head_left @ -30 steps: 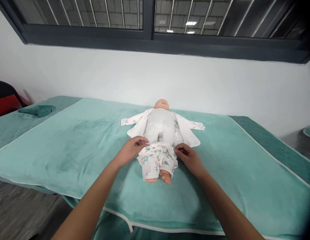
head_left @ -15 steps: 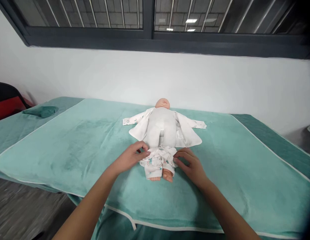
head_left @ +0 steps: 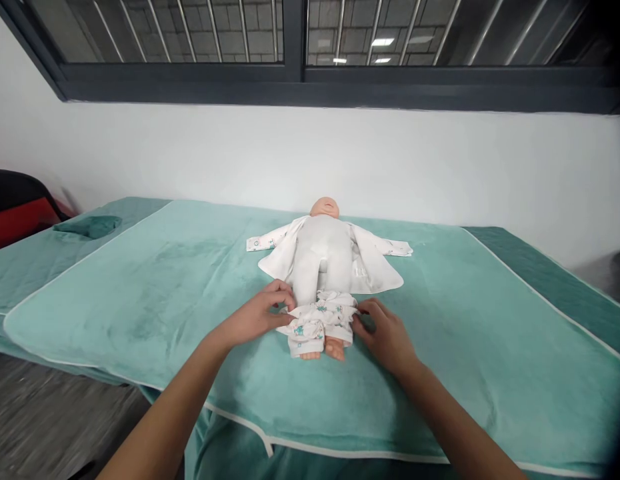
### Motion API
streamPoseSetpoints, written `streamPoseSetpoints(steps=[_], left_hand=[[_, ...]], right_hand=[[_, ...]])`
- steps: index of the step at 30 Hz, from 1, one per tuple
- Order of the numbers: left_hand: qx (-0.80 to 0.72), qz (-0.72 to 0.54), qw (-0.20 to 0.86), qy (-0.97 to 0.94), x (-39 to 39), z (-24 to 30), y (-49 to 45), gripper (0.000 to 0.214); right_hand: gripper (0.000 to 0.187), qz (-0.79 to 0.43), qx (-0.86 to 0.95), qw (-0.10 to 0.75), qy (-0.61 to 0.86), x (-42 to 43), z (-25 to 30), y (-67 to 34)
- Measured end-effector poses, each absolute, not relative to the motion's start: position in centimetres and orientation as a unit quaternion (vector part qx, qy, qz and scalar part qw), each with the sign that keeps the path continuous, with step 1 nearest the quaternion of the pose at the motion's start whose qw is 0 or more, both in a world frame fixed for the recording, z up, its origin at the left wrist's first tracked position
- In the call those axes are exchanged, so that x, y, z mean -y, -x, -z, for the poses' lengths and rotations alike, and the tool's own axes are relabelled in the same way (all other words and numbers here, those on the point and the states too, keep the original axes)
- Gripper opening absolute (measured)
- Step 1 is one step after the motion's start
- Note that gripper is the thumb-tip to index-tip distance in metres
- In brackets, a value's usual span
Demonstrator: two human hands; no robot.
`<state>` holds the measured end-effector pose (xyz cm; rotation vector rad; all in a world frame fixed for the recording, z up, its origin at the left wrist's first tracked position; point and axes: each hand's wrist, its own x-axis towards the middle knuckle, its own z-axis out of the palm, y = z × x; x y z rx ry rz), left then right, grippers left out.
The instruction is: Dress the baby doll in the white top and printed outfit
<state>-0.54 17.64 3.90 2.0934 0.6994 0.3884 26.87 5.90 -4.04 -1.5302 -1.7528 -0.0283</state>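
Pants (head_left: 317, 313) bunch low on a doll's (head_left: 323, 243) legs.
Left hand (head_left: 263, 313) and right hand (head_left: 389, 339), each nearly closed, pinch opposite sides.

Head-worn cam looked fwd & down from the foot end of a doll (head_left: 324, 248), approx. ctr. frame, near enough that both forearms (head_left: 177, 400) ran in from btm.; view crossed a green cover (head_left: 150, 287) to wall (head_left: 310, 157) & window (head_left: 190, 83) up top.

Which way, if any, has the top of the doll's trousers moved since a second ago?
Yes: judged against the doll's pale torso, the bunched top of the trousers has slid down the legs toward the feet, baring more leg.
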Motion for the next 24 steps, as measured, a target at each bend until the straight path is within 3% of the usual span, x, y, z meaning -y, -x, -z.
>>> streamPoseSetpoints(steps=[8,16,20,24], left_hand=[[-0.310,-0.291,0.495,-0.758,-17.8,-2.6,-0.5,0.013],[-0.317,-0.295,0.446,-0.783,-17.7,-1.9,-1.4,0.006],[-0.315,-0.327,0.496,-0.740,-18.3,-2.6,-1.7,0.014],[-0.345,-0.378,0.532,-0.675,-19.6,-2.7,-2.6,0.021]], right_hand=[[0.003,0.014,0.636,0.464,0.617,-6.1,4.0,-26.1],[0.005,-0.150,0.717,0.444,0.516,-6.3,3.2,-27.6],[0.010,-0.194,0.607,0.554,0.536,-7.8,2.8,-27.7],[0.015,-0.313,0.420,0.653,0.547,-10.8,2.7,-27.4]])
